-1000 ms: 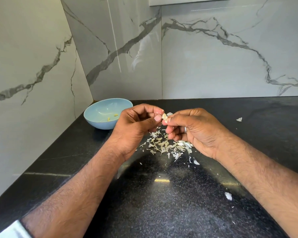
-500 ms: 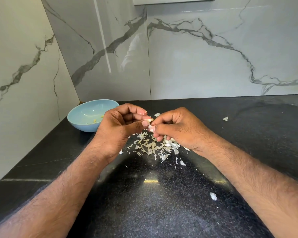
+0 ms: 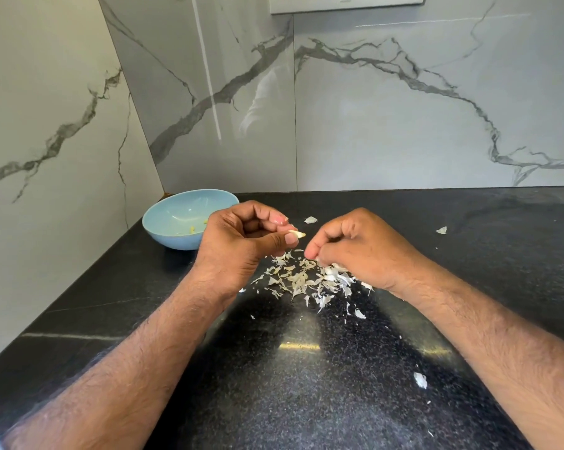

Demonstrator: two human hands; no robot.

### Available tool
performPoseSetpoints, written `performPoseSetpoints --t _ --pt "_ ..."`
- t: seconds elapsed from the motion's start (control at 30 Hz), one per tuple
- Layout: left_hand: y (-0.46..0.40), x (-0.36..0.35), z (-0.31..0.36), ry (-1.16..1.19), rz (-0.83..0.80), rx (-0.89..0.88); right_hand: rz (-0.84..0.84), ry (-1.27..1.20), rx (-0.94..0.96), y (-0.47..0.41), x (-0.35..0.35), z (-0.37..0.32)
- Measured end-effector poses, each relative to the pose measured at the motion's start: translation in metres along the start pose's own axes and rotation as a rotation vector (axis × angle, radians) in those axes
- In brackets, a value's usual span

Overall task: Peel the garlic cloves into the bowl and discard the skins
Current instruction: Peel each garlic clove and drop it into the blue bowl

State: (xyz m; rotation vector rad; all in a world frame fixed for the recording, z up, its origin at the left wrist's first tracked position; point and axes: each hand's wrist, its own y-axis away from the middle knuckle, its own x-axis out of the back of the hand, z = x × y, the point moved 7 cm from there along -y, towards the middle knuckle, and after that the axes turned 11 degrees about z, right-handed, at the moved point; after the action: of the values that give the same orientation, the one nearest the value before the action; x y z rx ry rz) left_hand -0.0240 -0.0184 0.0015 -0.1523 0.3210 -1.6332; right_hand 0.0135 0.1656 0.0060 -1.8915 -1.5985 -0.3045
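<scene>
Between the thumb and forefinger of the left hand: a single garlic clove, pinched at its blunt end, pale tip poking out to the right, probably kept exposed that way for picking at the skin. Remaining fingers curled in above, nothing else visible among them. Looked mostly bare, though too small to say whether any skin clung on.

Just right of that pinch, apart from the clove: the right hand, knuckles up, fingers curled under with the fingertips drawn together and pointing down. Possibly nipping a scrap of skin; could not be told, the inside of the hand being hidden.

Directly below both hands: the heap of garlic skins, papery white and tan flakes, its right edge running under the right hand. Judged the reason for working there, with peelings dropping onto one pile for easy gathering and discarding later.

Farther out: stray flakes, one beyond the hands, one well off to the right, one toward the near edge, all on the black speckled countertop.

Left of the grip and slightly beyond it: the pale blue bowl, close to the corner of the marble-look wall panels, within easy reach of the left hand, a few small yellowish bits inside. Judged the clove's next stop.

No readable writing, label or brand anywhere; the white fixture at the top edge bore marks too small to read.
</scene>
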Motion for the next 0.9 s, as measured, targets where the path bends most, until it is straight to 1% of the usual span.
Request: performPoseSetpoints --t 0.13,0.3,0.4,0.5,0.6,0.67,0.8,0.9 --pt "0.001 0.002 0.002 -0.084 0.028 -0.085 0.038 -0.121 -0.012 0.001 -0.002 -0.002" --pt "0.004 -0.003 0.008 -0.257 -0.021 -0.242 0.107 -0.168 -0.040 0.000 -0.003 0.003" --pt "0.004 -0.006 0.008 -0.295 -0.033 -0.274 0.095 -0.207 -0.097 -0.001 -0.007 0.008" --pt "0.002 -0.004 0.002 -0.209 -0.031 -0.192 0.093 -0.195 -0.073 0.001 -0.005 0.005" --pt "0.002 -0.004 -0.003 -0.141 -0.024 -0.077 0.092 -0.064 0.017 0.000 -0.003 0.002" --pt "0.001 -0.003 -0.007 -0.132 -0.008 -0.027 0.078 -0.039 0.063 0.002 -0.005 -0.002" --pt "0.000 0.001 -0.011 -0.037 0.022 0.064 0.061 -0.050 0.083 0.001 -0.003 -0.004" --pt "0.003 -0.001 -0.009 0.005 0.022 0.088 0.070 -0.016 0.087 0.001 0.001 -0.003"
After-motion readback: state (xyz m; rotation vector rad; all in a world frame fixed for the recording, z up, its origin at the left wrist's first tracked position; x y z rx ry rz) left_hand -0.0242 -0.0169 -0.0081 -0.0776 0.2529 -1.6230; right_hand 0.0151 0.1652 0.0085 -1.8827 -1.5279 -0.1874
